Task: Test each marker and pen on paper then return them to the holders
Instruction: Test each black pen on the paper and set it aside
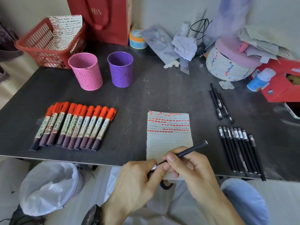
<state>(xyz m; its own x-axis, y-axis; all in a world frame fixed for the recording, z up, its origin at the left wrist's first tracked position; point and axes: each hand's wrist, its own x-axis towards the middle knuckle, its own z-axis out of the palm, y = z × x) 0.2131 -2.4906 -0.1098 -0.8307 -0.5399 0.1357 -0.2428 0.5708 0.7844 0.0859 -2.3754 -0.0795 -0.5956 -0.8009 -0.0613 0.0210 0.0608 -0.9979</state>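
Nearest, both hands are gripping one black pen [190, 151] over the near edge of the lined paper [168, 140]: the right hand [191, 166] is pinching its barrel, the left hand [138, 177] its tip end. Farther off, red-capped markers [74, 125] are lying left, black pens [240, 150] right, and the pink holder [86, 71] and purple holder [121, 69] are standing on the far table [162, 91].

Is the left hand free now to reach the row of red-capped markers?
Probably not yet. The left hand pinches one end of the black pen, which the right hand also holds. The way to the markers over the table looks unobstructed once it lets go.
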